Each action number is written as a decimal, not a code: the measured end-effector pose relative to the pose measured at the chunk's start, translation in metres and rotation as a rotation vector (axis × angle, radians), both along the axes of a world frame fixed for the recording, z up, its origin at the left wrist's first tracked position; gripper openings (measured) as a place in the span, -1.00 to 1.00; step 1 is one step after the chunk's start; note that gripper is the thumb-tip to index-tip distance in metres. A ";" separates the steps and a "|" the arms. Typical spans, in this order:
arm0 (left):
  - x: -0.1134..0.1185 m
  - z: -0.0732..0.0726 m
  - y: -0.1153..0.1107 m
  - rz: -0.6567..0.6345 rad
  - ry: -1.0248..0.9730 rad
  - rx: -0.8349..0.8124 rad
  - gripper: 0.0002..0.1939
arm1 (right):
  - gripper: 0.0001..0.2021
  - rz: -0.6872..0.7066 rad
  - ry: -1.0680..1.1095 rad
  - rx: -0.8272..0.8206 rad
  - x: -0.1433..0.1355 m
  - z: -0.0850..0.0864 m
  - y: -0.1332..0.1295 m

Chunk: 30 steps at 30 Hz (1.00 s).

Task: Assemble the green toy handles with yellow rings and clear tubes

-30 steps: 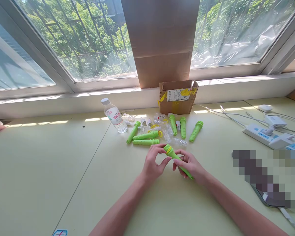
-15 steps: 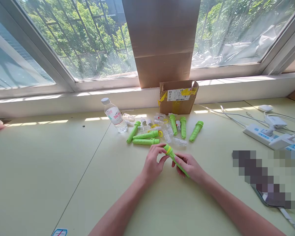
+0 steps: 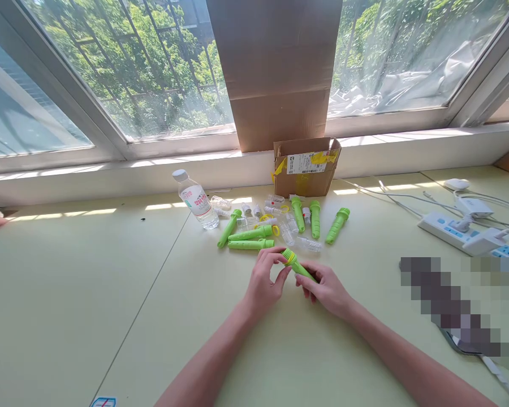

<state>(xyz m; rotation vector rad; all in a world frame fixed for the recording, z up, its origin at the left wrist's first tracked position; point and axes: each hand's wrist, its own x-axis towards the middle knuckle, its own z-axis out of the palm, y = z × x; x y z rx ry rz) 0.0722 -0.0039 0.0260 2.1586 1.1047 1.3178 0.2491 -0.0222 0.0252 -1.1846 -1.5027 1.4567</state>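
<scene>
Beyond the left fingertips and off to their left, a labeled water bottle [image 3: 198, 200] with a white cap stands on a pale green table [image 3: 186, 316] by a sunlit window. Between the bottle and those fingertips lie three green plastic tubes [image 3: 251, 245], one slanted and two nearly level. The fingers of the left hand [image 3: 265, 282] pinch the ridged upper end of a green threaded tube [image 3: 299, 267], at a yellow ring [image 3: 290, 259] around its neck. Straight beyond the fingers of both hands, clear plastic cylinders [image 3: 309, 245] and loose yellow rings [image 3: 275, 230] lie scattered in front of an open cardboard box [image 3: 306, 183]. The fingers of the right hand [image 3: 328, 289] close around the lower body of the green threaded tube, which slants between the two hands, ridged end toward the left fingers. Beyond the right fingers lie three more green tubes [image 3: 315, 220]; well apart to their right sit a white power strip [image 3: 443, 229] with plugged-in adapters and, nearer the wearer, a dark device, largely pixelated.
</scene>
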 end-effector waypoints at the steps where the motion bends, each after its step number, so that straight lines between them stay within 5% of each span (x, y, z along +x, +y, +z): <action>1: 0.000 0.001 0.000 0.002 0.001 0.004 -0.86 | -0.75 0.014 -0.001 0.008 0.000 0.000 0.000; 30: 0.001 0.001 0.000 0.000 -0.003 0.011 -0.87 | -0.60 0.101 0.181 -0.144 0.005 0.010 0.003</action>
